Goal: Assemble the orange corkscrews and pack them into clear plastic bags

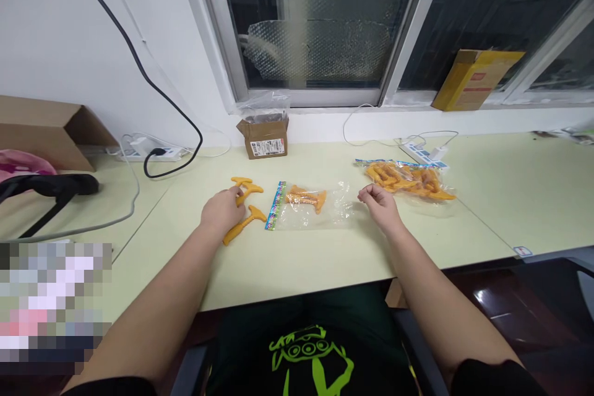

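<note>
My left hand (221, 211) is closed around the handle of an orange plastic toy hammer (251, 188), whose head sticks out past the fingers. A second toy hammer (237, 227) lies just below this hand, and part of another orange piece (241, 180) shows above it. In front of me lies a clear plastic bag (341, 210) with a colourful printed strip at its left end and orange toy hammers (306, 198) inside. My right hand (381, 205) has its fingers pinched together at the bag's right end; whether they grip the film cannot be made out.
A fuller clear bag of orange toy pieces (408, 179) lies at the right. Against the wall stand a small cardboard box (264, 136) and power strips (424, 153) with cables. A larger box (41, 127) and a black strap-like object (60, 189) are at the left.
</note>
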Tool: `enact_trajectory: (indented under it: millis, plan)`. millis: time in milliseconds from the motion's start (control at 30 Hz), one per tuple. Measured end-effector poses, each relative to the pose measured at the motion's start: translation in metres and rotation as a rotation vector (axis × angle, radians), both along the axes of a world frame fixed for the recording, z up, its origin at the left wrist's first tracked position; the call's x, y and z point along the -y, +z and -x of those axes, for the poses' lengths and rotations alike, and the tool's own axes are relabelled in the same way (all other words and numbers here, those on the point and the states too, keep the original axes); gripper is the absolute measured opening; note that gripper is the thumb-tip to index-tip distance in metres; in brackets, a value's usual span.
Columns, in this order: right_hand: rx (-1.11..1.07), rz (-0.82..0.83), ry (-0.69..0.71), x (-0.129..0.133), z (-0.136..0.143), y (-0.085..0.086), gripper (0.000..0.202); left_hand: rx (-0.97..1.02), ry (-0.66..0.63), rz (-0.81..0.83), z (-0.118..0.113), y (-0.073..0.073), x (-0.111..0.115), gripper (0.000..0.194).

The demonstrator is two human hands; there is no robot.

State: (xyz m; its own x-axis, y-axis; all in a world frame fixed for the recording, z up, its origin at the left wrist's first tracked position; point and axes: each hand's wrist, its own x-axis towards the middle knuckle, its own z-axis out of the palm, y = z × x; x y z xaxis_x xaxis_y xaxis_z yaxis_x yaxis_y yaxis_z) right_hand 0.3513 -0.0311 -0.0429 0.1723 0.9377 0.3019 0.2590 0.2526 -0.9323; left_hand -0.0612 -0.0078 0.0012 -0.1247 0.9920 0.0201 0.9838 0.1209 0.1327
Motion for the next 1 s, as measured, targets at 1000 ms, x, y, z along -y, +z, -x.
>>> enact_trajectory:
  millis: [1000]
  plan:
    - [-0.358, 0.329, -0.08, 0.023, -0.017, 0.011, 0.046, 0.328, -0.48, -0.131, -0.017, -0.022, 0.044, 0.049]
